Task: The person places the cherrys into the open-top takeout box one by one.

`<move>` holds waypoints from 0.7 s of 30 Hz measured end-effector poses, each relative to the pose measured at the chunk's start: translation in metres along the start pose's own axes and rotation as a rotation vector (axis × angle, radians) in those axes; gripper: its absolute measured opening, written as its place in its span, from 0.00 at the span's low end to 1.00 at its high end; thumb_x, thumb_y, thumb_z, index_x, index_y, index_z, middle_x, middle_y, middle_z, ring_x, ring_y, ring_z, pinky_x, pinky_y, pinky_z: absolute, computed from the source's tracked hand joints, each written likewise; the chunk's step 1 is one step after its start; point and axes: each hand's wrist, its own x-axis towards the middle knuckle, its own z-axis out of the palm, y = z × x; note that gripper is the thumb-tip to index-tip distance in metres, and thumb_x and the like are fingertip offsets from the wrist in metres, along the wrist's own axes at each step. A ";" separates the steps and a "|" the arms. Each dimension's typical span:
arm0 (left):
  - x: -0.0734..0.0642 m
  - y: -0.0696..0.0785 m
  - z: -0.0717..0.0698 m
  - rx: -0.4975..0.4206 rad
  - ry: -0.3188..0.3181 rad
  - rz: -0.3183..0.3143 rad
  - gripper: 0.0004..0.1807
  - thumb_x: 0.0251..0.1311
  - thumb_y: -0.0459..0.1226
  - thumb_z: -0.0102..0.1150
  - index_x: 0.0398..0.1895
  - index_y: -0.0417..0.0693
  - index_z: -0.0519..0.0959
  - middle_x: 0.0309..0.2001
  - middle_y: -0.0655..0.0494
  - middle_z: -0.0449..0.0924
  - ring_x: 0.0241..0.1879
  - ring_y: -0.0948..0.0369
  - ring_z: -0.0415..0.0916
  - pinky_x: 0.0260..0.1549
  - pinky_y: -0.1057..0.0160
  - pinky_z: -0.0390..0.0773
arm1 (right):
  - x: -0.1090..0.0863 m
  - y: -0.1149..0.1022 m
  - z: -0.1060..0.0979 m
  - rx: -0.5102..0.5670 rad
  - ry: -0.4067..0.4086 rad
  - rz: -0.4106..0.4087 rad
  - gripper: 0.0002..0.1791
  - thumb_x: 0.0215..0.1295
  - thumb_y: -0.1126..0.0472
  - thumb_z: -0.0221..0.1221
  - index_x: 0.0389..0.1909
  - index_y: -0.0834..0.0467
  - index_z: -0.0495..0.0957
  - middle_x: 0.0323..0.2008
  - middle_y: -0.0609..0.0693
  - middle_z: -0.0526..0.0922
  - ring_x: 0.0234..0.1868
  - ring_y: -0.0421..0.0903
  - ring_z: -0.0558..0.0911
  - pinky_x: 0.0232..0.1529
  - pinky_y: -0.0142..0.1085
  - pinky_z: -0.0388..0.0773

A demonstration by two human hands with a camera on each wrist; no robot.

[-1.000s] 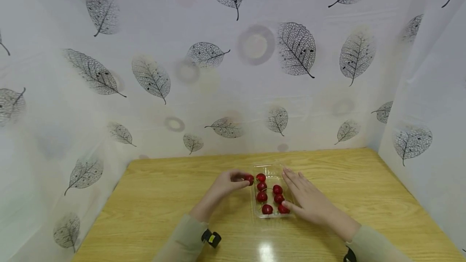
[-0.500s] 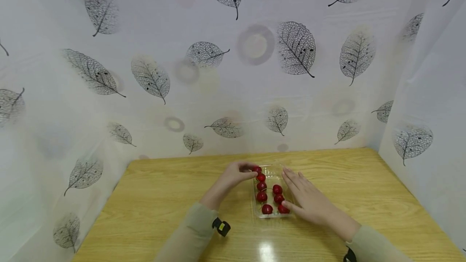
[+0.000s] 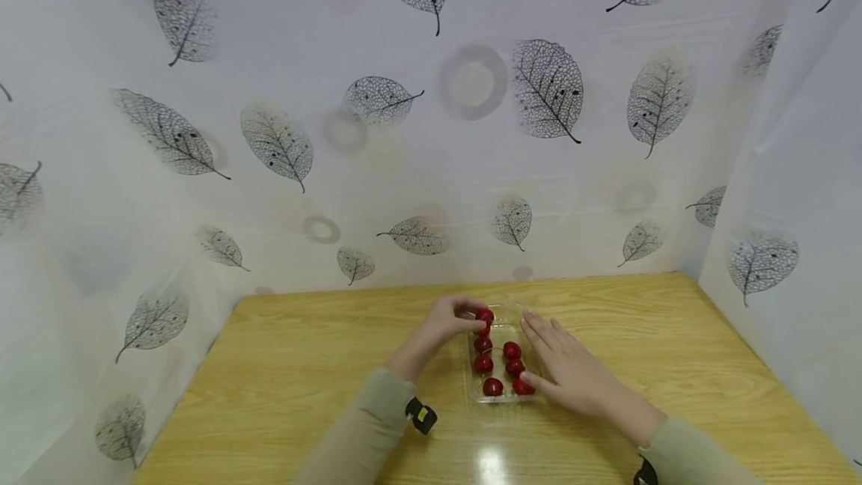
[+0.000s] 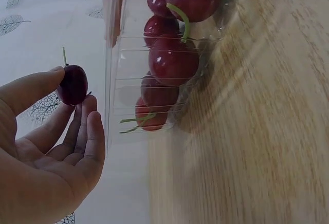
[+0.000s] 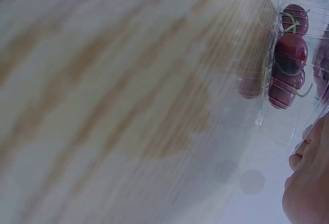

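My left hand (image 3: 446,324) pinches a dark red cherry (image 4: 73,85) between thumb and fingertips, its thin green stem pointing up in the left wrist view. That hand is at the far left corner of a clear plastic box (image 3: 498,400), with the cherry above the rim. Inside the box lie several red cherries (image 3: 493,387), some with green stems, in a left row and a shorter right row. My right hand (image 3: 572,376) lies with straight fingers along the box's right side, fingertips near its far corner and thumb over the near right cherry (image 3: 522,385).
The box stands on a light wooden table (image 3: 303,365). Behind and at both sides hangs a white sheet (image 3: 431,171) printed with dark leaves. Black straps with small devices (image 3: 421,415) sit on the wrists.
My left hand has carried the cherry from outside the box's left side, forward and right, to over its far left corner. The right hand has stayed in place.
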 end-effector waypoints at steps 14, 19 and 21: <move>0.003 -0.006 0.014 0.175 0.020 0.054 0.18 0.45 0.30 0.70 0.43 0.47 0.82 0.36 0.54 0.83 0.33 0.63 0.77 0.33 0.68 0.80 | 0.001 0.000 0.000 0.006 0.010 -0.006 0.45 0.65 0.39 0.51 0.72 0.63 0.48 0.74 0.56 0.48 0.74 0.52 0.48 0.70 0.52 0.50; 0.003 -0.007 0.017 0.199 0.031 0.058 0.18 0.44 0.30 0.70 0.43 0.47 0.82 0.34 0.54 0.82 0.33 0.63 0.77 0.32 0.69 0.80 | 0.001 0.001 0.001 0.002 0.008 -0.008 0.45 0.65 0.39 0.51 0.72 0.61 0.46 0.74 0.56 0.47 0.74 0.51 0.48 0.70 0.52 0.50; 0.003 -0.007 0.018 0.189 0.032 0.057 0.18 0.45 0.30 0.70 0.43 0.47 0.82 0.36 0.54 0.83 0.34 0.63 0.78 0.32 0.68 0.80 | 0.001 0.001 0.001 0.002 0.010 -0.008 0.46 0.65 0.39 0.51 0.72 0.62 0.47 0.74 0.56 0.48 0.74 0.51 0.48 0.70 0.53 0.50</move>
